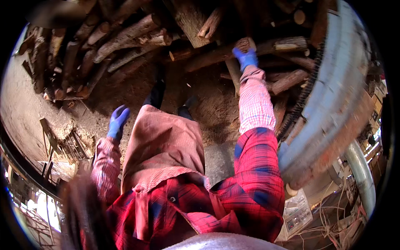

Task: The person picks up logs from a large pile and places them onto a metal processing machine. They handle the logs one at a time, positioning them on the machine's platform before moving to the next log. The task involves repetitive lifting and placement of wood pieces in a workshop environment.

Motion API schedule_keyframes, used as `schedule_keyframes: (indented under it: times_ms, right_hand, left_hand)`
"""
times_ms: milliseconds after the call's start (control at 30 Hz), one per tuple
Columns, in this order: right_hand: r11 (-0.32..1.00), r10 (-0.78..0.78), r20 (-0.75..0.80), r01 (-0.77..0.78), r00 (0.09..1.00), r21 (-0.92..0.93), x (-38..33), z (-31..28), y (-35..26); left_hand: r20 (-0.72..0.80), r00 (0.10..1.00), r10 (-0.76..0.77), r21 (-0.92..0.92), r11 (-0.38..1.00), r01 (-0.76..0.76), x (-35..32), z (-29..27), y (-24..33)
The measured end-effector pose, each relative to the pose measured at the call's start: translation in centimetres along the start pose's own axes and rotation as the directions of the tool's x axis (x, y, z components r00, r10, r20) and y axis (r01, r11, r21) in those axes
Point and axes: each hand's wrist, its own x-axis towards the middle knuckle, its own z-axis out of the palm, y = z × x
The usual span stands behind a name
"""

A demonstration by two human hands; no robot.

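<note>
My right hand point(246, 58), in a blue glove, reaches far forward to the pile. Its fingers are on the end of a reddish-brown log point(245, 43) and appear closed round it; the far side of the grip is hidden. My left hand point(119, 120), gloved in blue too, hangs low at my left side. It holds nothing, and its fingers look loosely extended. A long log point(210, 59) lies crosswise just left of my right hand, and a cut log with a pale side point(290, 44) lies to the right.
Stacked logs point(125, 37) fill the far left. Along the right runs a long blue-grey machine point(333, 83) with a dark chain point(308, 87) on its near edge. A control box point(298, 212) and a pipe point(361, 173) stand at lower right. Sawdust covers the ground point(216, 100).
</note>
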Motion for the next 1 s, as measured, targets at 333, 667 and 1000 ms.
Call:
schedule_keyframes:
  times_ms: [333,667,1000]
  right_hand:
    - [0.900,0.042,-0.264,0.078,0.964,0.429,9.9,1.1,11.7]
    - [0.735,0.021,0.191,-0.145,0.981,0.663,-28.2,10.5,9.7]
    - [0.426,-0.080,0.890,-0.792,0.448,0.437,-37.9,5.3,2.0]
  left_hand:
    - [0.365,0.931,-0.015,-0.007,1.000,0.019,11.0,16.9,2.0]
    - [0.573,0.790,-0.218,-0.195,0.900,0.390,6.3,24.9,-7.3]
    - [0.325,0.928,0.182,-0.354,0.933,-0.060,-27.2,16.7,-3.0]
